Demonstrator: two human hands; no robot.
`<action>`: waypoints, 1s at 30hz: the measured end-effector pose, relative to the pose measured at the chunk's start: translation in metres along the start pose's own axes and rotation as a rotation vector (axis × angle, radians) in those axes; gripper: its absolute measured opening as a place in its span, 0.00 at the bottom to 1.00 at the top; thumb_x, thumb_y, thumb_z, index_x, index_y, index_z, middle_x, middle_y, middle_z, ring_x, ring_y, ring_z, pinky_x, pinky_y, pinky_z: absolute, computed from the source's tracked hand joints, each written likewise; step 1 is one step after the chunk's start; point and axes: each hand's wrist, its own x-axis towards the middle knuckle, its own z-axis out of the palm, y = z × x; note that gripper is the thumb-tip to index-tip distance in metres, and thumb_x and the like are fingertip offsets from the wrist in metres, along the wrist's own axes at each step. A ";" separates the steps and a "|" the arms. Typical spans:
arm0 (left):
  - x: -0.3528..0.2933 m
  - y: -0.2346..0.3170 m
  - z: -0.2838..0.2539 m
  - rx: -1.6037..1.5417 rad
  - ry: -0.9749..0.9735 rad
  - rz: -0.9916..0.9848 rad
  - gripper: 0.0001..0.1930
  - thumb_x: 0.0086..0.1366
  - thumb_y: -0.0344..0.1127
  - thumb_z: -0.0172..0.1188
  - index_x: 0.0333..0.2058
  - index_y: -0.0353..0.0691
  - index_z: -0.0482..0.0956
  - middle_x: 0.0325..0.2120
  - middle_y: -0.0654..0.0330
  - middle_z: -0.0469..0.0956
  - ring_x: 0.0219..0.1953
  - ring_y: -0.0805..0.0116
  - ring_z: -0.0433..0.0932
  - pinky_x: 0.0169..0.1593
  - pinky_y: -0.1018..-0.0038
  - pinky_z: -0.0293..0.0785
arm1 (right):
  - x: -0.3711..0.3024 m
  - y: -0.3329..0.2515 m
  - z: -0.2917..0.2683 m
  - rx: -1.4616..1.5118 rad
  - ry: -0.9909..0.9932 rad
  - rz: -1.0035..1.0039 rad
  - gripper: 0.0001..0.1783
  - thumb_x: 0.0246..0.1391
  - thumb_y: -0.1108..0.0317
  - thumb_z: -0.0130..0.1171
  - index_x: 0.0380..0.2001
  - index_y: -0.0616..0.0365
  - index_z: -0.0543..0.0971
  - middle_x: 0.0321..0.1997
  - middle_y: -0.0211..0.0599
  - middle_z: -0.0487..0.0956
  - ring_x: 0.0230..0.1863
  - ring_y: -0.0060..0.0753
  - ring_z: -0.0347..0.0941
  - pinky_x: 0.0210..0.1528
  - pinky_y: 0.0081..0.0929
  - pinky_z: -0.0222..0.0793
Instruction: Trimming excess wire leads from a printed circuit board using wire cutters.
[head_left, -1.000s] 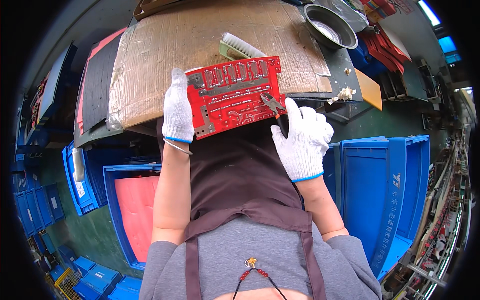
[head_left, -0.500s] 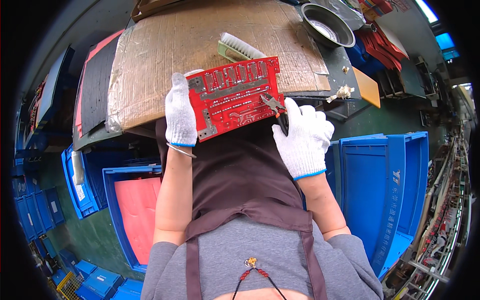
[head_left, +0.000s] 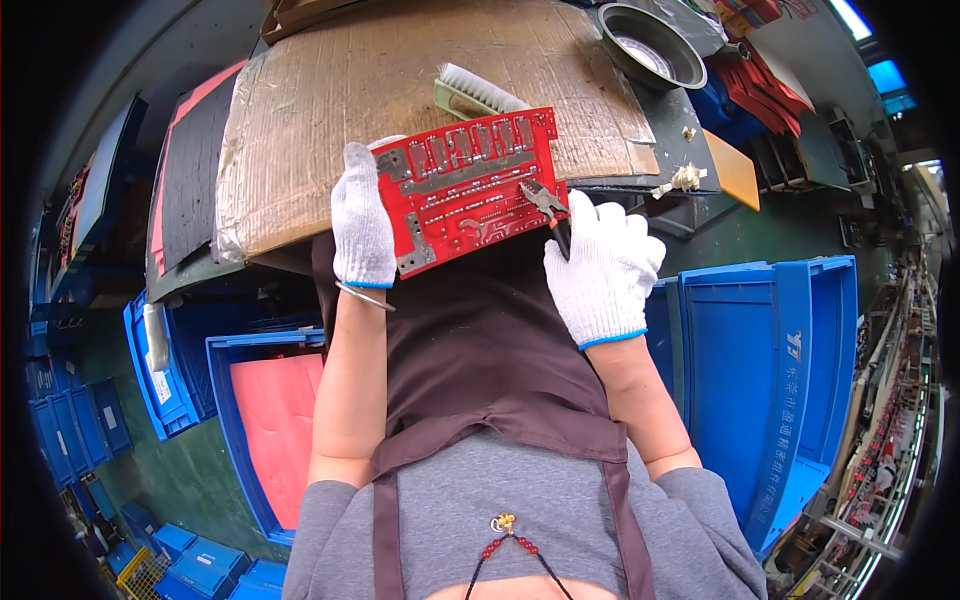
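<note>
My left hand [head_left: 362, 215], in a white knit glove, grips the left edge of a red circuit board [head_left: 470, 190]. The board is tilted, its soldered side facing up, with silvery solder tracks and rows of pins. Cutting pliers [head_left: 545, 203] with dark grips are in my gloved right hand [head_left: 604, 265], closed around the handles. Their metal jaws lie over the right part of the board; whether they touch it I cannot tell. A green brush with white bristles [head_left: 482, 88] rests on the cardboard just behind the board.
Cardboard [head_left: 290, 130] covers the worktable. A round metal bowl [head_left: 653, 48] stands at the back right, and white scraps [head_left: 683, 180] lie near the table's right edge. Blue crates [head_left: 735, 370] stand to my right, and another crate [head_left: 215, 400] holding pink sheets is at my left.
The board has tilted slightly and risen a little, its lower edge now higher. My right hand and the pliers have shifted slightly up and left along with it.
</note>
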 end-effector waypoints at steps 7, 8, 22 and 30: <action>0.008 -0.008 -0.008 0.035 0.028 0.030 0.32 0.82 0.60 0.47 0.54 0.32 0.83 0.44 0.55 0.86 0.44 0.67 0.85 0.49 0.70 0.83 | -0.001 -0.002 0.002 0.142 -0.147 0.029 0.25 0.57 0.55 0.70 0.56 0.49 0.79 0.39 0.41 0.81 0.42 0.50 0.82 0.41 0.50 0.78; 0.006 -0.006 -0.004 0.006 0.043 0.013 0.32 0.84 0.58 0.45 0.51 0.31 0.86 0.41 0.59 0.86 0.43 0.73 0.80 0.51 0.75 0.76 | -0.002 -0.002 0.003 0.193 -0.152 0.043 0.23 0.59 0.55 0.68 0.54 0.51 0.80 0.37 0.44 0.82 0.41 0.51 0.83 0.42 0.50 0.79; 0.004 -0.002 -0.002 -0.028 0.023 -0.013 0.32 0.84 0.58 0.45 0.51 0.31 0.85 0.41 0.58 0.86 0.43 0.72 0.83 0.51 0.73 0.79 | -0.002 0.038 0.011 1.107 -0.518 0.372 0.16 0.72 0.56 0.57 0.44 0.60 0.79 0.30 0.35 0.80 0.28 0.20 0.77 0.32 0.23 0.72; -0.001 0.006 0.002 0.001 0.013 -0.030 0.34 0.83 0.61 0.44 0.52 0.31 0.85 0.41 0.56 0.87 0.43 0.70 0.86 0.51 0.72 0.82 | 0.003 0.032 0.004 0.644 -0.155 0.001 0.23 0.61 0.57 0.68 0.58 0.47 0.80 0.38 0.41 0.82 0.37 0.43 0.80 0.43 0.40 0.77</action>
